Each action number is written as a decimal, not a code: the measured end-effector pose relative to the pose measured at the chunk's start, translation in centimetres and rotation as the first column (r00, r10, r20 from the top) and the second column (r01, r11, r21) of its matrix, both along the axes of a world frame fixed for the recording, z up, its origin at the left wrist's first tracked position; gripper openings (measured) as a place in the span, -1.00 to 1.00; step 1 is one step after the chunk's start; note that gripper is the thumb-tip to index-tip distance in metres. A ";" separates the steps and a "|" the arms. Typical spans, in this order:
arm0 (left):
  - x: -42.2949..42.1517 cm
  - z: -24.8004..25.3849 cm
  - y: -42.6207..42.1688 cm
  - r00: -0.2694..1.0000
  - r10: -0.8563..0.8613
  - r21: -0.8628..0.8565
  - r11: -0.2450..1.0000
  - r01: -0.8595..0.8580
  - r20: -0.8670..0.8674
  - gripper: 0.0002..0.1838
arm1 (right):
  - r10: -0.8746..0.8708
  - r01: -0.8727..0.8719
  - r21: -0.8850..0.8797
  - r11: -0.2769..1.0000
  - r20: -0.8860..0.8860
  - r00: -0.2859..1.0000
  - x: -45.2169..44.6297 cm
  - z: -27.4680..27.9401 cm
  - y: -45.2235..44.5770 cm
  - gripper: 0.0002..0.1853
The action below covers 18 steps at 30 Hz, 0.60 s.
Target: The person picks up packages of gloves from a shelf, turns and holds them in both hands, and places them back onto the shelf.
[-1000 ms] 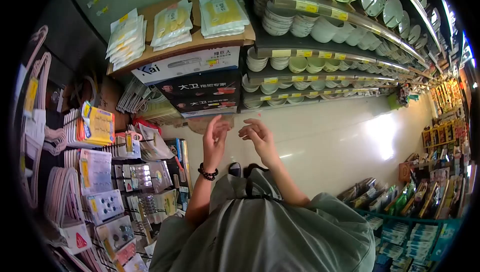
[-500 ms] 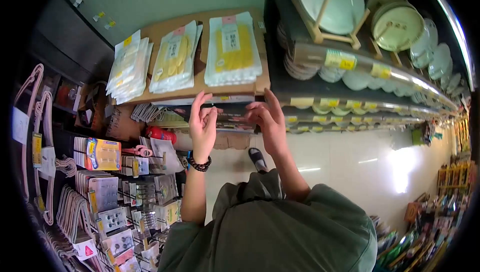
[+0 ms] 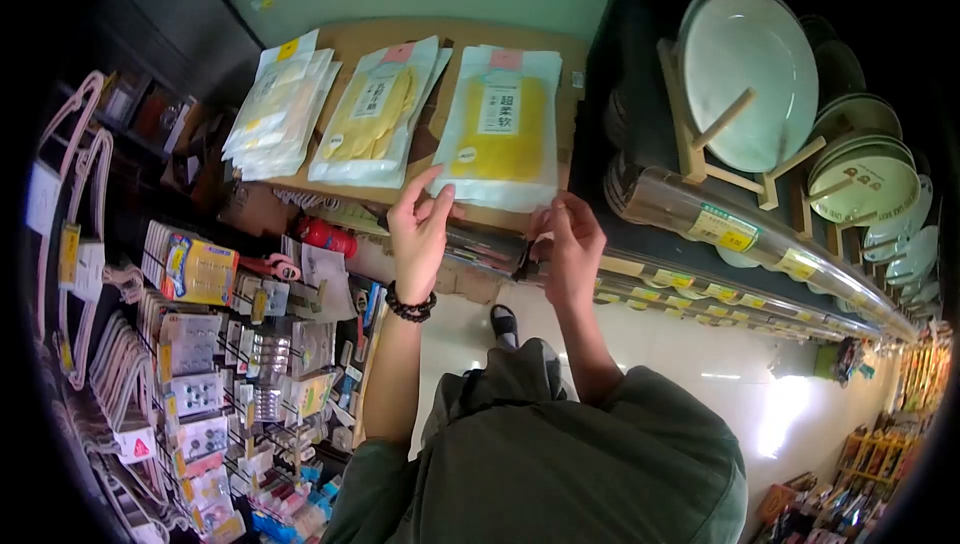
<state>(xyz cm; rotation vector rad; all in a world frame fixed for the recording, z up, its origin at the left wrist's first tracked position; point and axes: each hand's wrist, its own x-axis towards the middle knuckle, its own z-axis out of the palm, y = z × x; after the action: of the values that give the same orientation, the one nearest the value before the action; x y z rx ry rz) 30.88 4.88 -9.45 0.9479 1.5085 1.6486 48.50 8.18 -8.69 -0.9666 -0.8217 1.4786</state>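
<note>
Three piles of packets lie side by side on a cardboard box top (image 3: 350,39). My left hand (image 3: 418,234) is at the lower left corner of the right-hand yellow packet pile (image 3: 500,124), thumb and fingers closing on its edge. At the lower right corner of that same pile, my right hand (image 3: 572,244) has its thumb and fingers pinched at the edge. The middle pile of pale yellow packets (image 3: 375,114) and the left pile of whitish packets (image 3: 280,109) are untouched. A dark beaded bracelet circles my left wrist.
Shelves with price tags (image 3: 720,229) and an upright white plate (image 3: 750,74) on a wooden stand rise at the right. Hanging goods (image 3: 200,339) and hangers (image 3: 85,244) fill the left. A red bottle (image 3: 328,237) stands below the box.
Both hands have come up to the front corners of the right-hand packet pile, and their fingers have closed there. The view has moved nearer to the packets and the plates.
</note>
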 end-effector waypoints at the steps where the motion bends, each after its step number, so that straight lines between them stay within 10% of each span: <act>1: 0.1 -0.2 -0.1 0.999 0.027 0.020 0.999 -0.028 0.047 -0.66 | 0.006 -0.007 0.040 0.999 0.036 0.999 0.3 -0.6 -0.1 -0.80; 9: 1.1 -1.6 -9.5 0.956 -0.085 0.085 0.994 0.063 0.281 -0.52 | 0.072 -0.119 0.248 0.961 0.192 0.979 4.3 -1.9 -7.7 -0.90; 13: 1.0 -4.7 -15.5 0.733 -0.309 0.070 0.939 0.337 0.606 -0.52 | 0.351 -0.365 0.125 0.923 0.116 0.929 6.8 -4.5 -13.1 -0.93; 18: 3.0 -7.8 -20.1 0.745 -0.244 0.127 0.969 0.211 0.621 -0.60 | 0.688 -0.699 -0.017 0.715 0.192 0.700 9.0 -8.0 -16.0 -0.84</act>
<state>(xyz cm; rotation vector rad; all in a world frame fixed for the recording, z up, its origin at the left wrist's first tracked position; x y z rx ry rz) 33.91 -15.23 -17.25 0.4832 0.8530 1.6027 57.52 -7.82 -16.67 -0.7820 -1.4775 2.0087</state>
